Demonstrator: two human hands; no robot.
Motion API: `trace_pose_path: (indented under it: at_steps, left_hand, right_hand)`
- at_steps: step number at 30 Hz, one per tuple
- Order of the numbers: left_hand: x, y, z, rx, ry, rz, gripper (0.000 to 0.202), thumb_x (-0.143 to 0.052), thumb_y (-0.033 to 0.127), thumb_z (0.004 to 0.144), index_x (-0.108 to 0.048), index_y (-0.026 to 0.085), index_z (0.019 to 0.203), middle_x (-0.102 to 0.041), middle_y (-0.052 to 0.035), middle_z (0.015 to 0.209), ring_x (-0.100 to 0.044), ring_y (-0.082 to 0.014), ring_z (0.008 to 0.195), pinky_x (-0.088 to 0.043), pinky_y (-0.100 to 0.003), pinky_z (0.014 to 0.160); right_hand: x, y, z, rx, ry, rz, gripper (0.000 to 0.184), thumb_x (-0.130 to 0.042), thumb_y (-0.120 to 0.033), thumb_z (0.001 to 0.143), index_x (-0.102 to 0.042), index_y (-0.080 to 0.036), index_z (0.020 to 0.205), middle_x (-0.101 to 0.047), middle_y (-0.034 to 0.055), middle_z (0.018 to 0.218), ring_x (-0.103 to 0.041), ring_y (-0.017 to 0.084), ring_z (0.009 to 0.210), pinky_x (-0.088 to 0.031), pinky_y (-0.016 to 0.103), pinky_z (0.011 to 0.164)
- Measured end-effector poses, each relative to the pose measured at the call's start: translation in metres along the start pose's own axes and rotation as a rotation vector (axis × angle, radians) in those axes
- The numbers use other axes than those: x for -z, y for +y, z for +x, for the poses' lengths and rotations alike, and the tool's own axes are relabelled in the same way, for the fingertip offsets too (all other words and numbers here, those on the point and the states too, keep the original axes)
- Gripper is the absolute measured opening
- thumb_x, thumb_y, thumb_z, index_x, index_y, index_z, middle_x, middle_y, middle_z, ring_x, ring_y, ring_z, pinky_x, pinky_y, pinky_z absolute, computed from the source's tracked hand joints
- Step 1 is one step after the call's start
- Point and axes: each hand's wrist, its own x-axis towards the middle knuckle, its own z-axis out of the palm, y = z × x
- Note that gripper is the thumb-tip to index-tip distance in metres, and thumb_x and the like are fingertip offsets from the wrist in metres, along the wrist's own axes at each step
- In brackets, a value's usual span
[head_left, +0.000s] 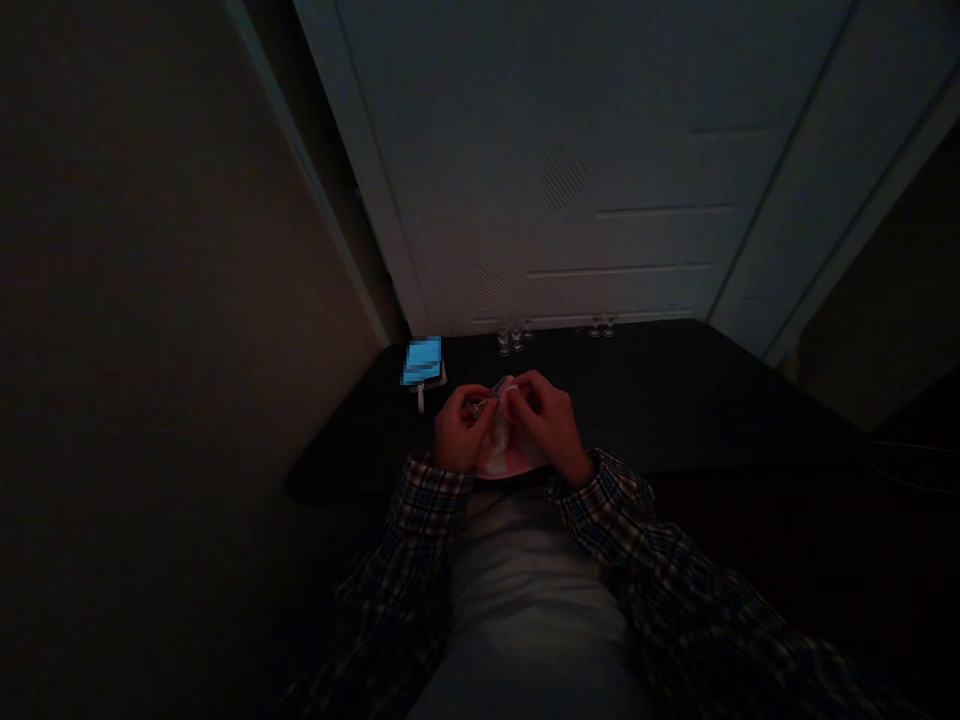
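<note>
Both hands are close together over the near edge of the black table [720, 400]. My left hand [459, 432] is closed around a small clear glass [480, 405], mostly covered by the fingers. My right hand [551, 415] pinches a pink and white cloth [510, 455] against the glass. The cloth hangs down between the two hands towards the table edge. Dim light hides the fine detail of the fingertips.
Several small stemmed glasses [510, 338] stand at the table's back edge, with a further pair of glasses [602, 326] to their right. A lit phone [423, 360] lies at the back left. Behind rises a white door [637, 240]; a wall [187, 300] borders the left.
</note>
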Motion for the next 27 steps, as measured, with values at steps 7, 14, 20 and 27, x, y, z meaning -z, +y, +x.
trace_pose_path:
  at_steps: [7, 14, 20, 27]
  left_hand:
    - [-0.0005, 0.0009, 0.0006, 0.017, 0.042, -0.013, 0.02, -0.064, 0.032, 0.071, -0.056, 0.019, 0.085, -0.059, 0.0001, 0.081, -0.055, -0.0093, 0.059, -0.046, -0.019, 0.049]
    - [-0.0006, -0.0017, 0.0008, -0.013, 0.034, -0.019, 0.022, -0.064, 0.031, 0.071, -0.058, 0.02, 0.089, -0.061, -0.0015, 0.085, -0.058, -0.0115, 0.064, -0.048, -0.02, 0.052]
    - [0.0003, -0.003, 0.0003, -0.074, 0.021, 0.049, 0.021, -0.061, 0.03, 0.074, -0.059, 0.019, 0.092, -0.063, -0.003, 0.09, -0.061, -0.014, 0.072, -0.05, -0.022, 0.058]
    - [0.0006, -0.0071, 0.0009, -0.075, 0.029, 0.064, 0.019, -0.059, 0.027, 0.074, -0.059, 0.019, 0.092, -0.064, -0.0033, 0.088, -0.061, -0.0146, 0.072, -0.05, -0.022, 0.057]
  right_hand:
    - [-0.0001, 0.0007, 0.0001, -0.002, 0.006, 0.002, 0.015, -0.047, -0.032, 0.085, -0.056, -0.02, 0.086, -0.06, -0.0014, 0.07, -0.058, 0.012, 0.063, -0.041, 0.02, 0.058]
    - [-0.0006, 0.0014, 0.0002, -0.008, 0.0, -0.003, 0.016, -0.046, -0.033, 0.086, -0.056, -0.02, 0.086, -0.061, -0.0012, 0.07, -0.058, 0.012, 0.063, -0.041, 0.021, 0.057]
    - [-0.0011, 0.0019, 0.0003, -0.001, 0.013, -0.009, 0.016, -0.047, -0.033, 0.085, -0.056, -0.02, 0.086, -0.061, -0.0012, 0.071, -0.058, 0.012, 0.064, -0.041, 0.021, 0.058]
    - [0.0001, 0.0008, 0.0, -0.006, 0.018, -0.004, 0.016, -0.047, -0.033, 0.085, -0.056, -0.02, 0.085, -0.061, -0.0012, 0.071, -0.057, 0.012, 0.063, -0.041, 0.021, 0.058]
